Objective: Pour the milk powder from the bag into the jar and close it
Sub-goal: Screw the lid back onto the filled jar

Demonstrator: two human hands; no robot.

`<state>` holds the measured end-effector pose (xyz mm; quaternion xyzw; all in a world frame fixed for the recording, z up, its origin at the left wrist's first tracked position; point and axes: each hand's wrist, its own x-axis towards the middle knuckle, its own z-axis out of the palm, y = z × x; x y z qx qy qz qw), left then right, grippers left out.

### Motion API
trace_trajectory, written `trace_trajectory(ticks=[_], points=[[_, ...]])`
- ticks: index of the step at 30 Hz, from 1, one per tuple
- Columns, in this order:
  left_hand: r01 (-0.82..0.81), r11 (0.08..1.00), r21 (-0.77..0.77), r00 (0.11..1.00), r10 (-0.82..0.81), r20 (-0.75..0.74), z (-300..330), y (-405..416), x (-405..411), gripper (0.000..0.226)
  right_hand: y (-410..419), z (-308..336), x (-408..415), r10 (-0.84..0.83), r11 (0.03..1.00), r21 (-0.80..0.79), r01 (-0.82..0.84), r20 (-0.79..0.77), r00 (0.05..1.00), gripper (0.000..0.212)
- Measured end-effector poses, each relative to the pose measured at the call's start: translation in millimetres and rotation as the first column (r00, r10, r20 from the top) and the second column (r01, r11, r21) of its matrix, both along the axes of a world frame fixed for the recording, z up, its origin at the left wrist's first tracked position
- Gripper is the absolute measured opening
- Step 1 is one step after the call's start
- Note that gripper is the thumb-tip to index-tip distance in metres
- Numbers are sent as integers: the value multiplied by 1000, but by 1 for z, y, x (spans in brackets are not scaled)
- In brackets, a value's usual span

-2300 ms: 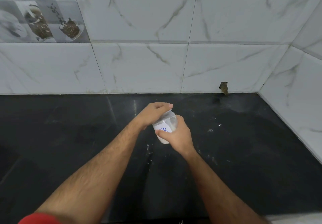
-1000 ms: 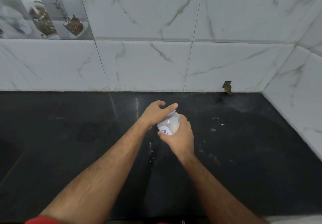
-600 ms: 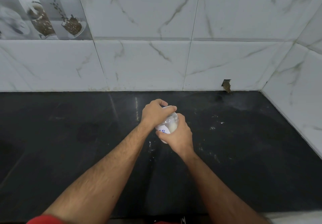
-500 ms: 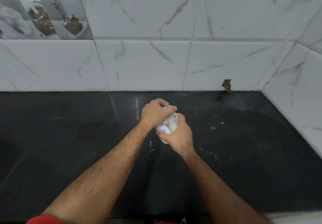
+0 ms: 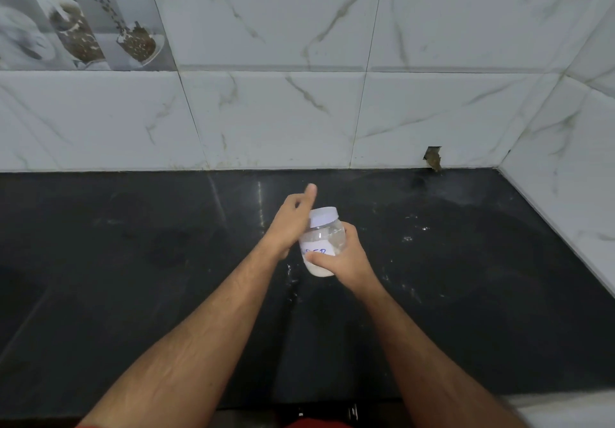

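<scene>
A small clear plastic jar [image 5: 322,244] with white milk powder inside and a white handwritten label is held above the black counter. Its white lid [image 5: 323,216] sits on top. My right hand [image 5: 346,259] grips the jar's body from the right, thumb across the label. My left hand [image 5: 294,219] is just left of the lid with fingers loosely extended, one finger pointing up, and holds nothing. No bag is in view.
The black stone counter [image 5: 466,294] carries scattered white powder specks near the jar and to its right. White marble tiles [image 5: 299,111] form the back wall, and a side wall closes the right. A small hole [image 5: 432,158] shows in the back tiles.
My left hand has come off the lid and opened, moving slightly left. The lid is now fully visible on the jar. My right hand still holds the jar in the same place.
</scene>
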<state>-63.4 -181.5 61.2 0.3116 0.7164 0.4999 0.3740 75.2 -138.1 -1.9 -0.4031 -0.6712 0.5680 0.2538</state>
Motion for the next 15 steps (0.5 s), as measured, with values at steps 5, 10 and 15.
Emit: trace_trajectory(ticks=[5,10,15], points=[[86,996,-34,968,-75,240,-25,-24,-13,60,8,-12,13,23,992,-126,-32,-68,997,96],[183,983,-2,937,-174,304,-38,-29,-5,47,10,-7,22,94,985,-143,-95,-14,995,87],[209,978,2,956,-205,209,-46,-20,3,35,38,-1,43,197,979,-88,-184,181,963,70]])
